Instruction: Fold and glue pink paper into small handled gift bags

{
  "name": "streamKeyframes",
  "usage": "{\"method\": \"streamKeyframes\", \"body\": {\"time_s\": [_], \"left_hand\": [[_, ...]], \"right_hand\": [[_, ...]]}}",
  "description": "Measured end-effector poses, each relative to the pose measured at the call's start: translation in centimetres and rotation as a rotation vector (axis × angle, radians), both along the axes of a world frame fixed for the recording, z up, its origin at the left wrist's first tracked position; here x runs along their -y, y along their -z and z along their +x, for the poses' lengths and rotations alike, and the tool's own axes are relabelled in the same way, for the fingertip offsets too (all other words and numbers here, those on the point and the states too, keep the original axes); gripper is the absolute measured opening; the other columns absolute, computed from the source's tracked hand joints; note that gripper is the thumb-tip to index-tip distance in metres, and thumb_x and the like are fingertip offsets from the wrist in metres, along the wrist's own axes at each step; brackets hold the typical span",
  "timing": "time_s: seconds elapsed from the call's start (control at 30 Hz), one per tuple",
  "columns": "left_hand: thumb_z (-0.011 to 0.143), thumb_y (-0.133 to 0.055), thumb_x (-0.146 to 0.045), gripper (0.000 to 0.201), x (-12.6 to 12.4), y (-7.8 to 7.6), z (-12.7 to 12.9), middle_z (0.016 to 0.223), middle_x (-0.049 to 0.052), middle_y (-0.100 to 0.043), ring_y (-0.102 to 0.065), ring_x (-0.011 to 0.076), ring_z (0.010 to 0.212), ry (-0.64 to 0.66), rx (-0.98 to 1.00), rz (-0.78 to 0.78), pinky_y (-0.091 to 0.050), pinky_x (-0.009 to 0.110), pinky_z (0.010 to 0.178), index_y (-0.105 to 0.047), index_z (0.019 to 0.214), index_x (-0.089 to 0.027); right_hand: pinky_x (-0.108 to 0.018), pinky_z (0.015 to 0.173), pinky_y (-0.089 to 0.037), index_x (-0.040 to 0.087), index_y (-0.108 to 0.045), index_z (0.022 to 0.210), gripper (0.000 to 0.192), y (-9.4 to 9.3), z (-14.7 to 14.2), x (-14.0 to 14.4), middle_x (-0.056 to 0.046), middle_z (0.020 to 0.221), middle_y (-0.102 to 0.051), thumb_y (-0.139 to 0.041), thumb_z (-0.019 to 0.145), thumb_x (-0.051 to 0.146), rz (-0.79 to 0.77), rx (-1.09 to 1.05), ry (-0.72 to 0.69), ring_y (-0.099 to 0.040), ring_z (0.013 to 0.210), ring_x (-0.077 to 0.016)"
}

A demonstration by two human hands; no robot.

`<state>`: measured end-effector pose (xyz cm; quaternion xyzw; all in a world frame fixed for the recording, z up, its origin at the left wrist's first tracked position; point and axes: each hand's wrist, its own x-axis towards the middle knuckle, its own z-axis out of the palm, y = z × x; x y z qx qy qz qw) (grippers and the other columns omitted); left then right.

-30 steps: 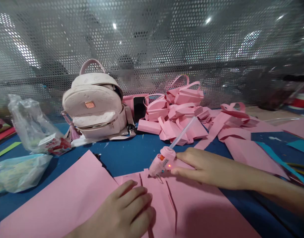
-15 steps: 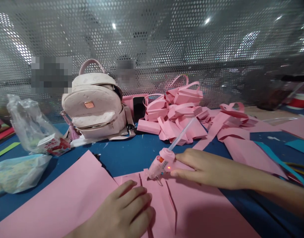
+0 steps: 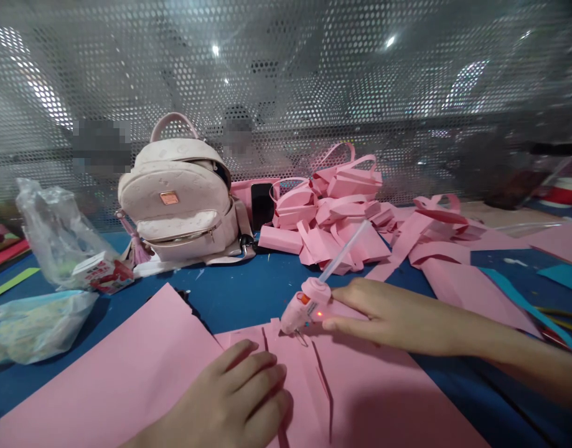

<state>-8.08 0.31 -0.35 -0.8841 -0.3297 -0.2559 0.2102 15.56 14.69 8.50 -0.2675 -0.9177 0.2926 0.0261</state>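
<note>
My right hand grips a small pink hot glue gun, which has a lit orange light. A clear glue stick juts from its back end. The nozzle points down to the left, at the far end of a folded pink paper piece. Whether the tip touches the paper I cannot tell. On that folded piece rests my left hand, its fingers slightly bent and lying over the left edge, the thumb hidden. Flat pink sheets spread beneath and to the left.
Small pink paper bags with handles are heaped at the back. A white backpack stands beside a black phone. Plastic bags and a small red-and-white carton are at left, blue paper strips at right. Behind rises a perforated metal panel.
The glue gun and my right hand have shifted very slightly to the right. My left hand stays in place on the folded paper.
</note>
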Motion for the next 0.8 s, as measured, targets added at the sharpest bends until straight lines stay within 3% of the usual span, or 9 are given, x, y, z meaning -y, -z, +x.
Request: {"method": "streamKeyframes", "body": {"time_s": [0.2,0.37,0.5,0.7,0.8], "left_hand": [[0.107,-0.028,-0.02,0.044,0.1,0.0,0.0,0.103,0.001,-0.078,-0.069,0.0198,0.093,0.003,-0.003,-0.01,-0.045,0.037,0.096,-0.071,0.098,-0.017],[0.107,-0.03,-0.022,0.043,0.2,0.1,0.1,0.104,0.001,-0.078,-0.067,0.0196,0.094,0.008,-0.002,-0.01,-0.044,0.037,0.098,-0.071,0.098,-0.017],[0.107,-0.031,-0.023,0.041,0.1,0.4,0.0,0.103,0.002,-0.076,-0.067,0.0193,0.095,0.006,0.013,-0.006,-0.044,0.036,0.1,-0.071,0.098,-0.017],[0.106,-0.033,-0.02,0.039,0.1,0.4,0.0,0.104,0.004,-0.076,-0.067,0.0191,0.097,0.006,0.001,-0.018,-0.047,0.036,0.1,-0.071,0.1,-0.016],[0.106,-0.036,-0.02,0.035,0.2,0.4,-0.1,0.106,0.005,-0.075,-0.067,0.0196,0.098,0.011,-0.008,-0.025,-0.048,0.037,0.101,-0.07,0.102,-0.016]], "right_hand": [[-0.034,0.073,-0.051,0.018,-0.074,0.102,0.048,-0.1,0.2,-0.6,-0.008,0.09,-0.073,-0.047,0.095,0.058,0.016,0.03,0.1,-0.068,0.082,-0.0275],[-0.037,0.096,-0.05,0.019,-0.072,0.113,0.043,-0.2,0.0,-0.8,-0.009,0.102,-0.074,-0.047,0.097,0.05,-0.031,-0.075,0.047,-0.066,0.105,-0.0297],[-0.038,0.096,-0.05,0.017,-0.074,0.11,0.045,-0.3,-0.4,-0.8,-0.011,0.103,-0.074,-0.049,0.095,0.051,-0.04,-0.096,0.053,-0.065,0.106,-0.031],[-0.033,0.075,-0.052,0.015,-0.071,0.099,0.045,0.8,-0.4,-1.1,-0.005,0.069,-0.068,-0.047,0.098,0.052,-0.142,-0.005,0.117,-0.066,0.075,-0.0243],[-0.028,0.059,-0.047,0.015,-0.069,0.102,0.044,1.3,-0.2,-1.3,-0.002,0.063,-0.063,-0.049,0.097,0.054,-0.207,-0.009,0.143,-0.06,0.06,-0.0191]]}}
